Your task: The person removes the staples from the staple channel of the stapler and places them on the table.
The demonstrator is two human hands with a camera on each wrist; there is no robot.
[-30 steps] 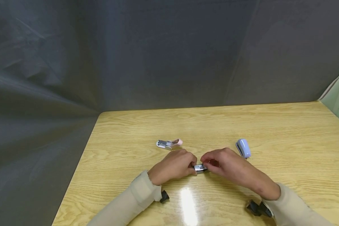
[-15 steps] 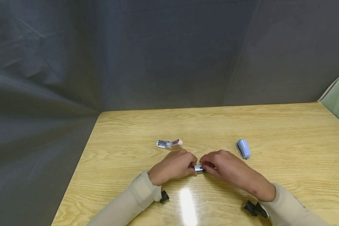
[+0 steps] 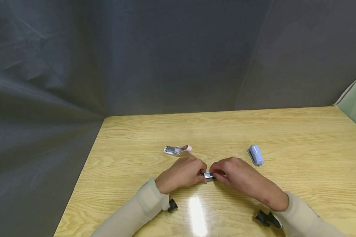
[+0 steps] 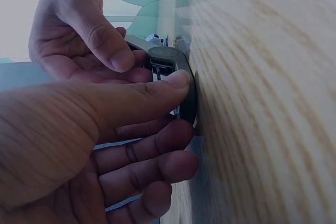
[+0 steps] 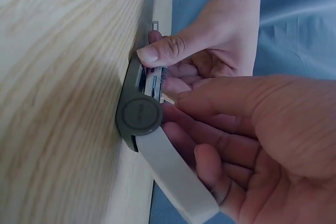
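Observation:
A small stapler (image 3: 209,176) with a dark grey base and round hinge lies between the two hands, its pale top arm (image 5: 176,174) swung far back in the right wrist view. My left hand (image 3: 185,172) grips the front end of its base, thumb (image 4: 176,81) on top beside the metal staple channel. From the other side, my right hand (image 3: 240,179) pinches at the channel near the hinge, thumb and index fingertip together. What sits between those right fingertips is hidden. Its other fingers curl beside the raised top arm.
On the wooden table (image 3: 130,141), a pink and white stapler (image 3: 177,150) lies spread beyond the left hand. A closed lavender stapler (image 3: 255,155) lies beyond the right hand. Dark sheeting (image 3: 178,65) rises behind the table.
My right hand has shifted slightly left, and its fingers have drawn closer together at the stapler. The left hand keeps its place and grip. Both other staplers stay put.

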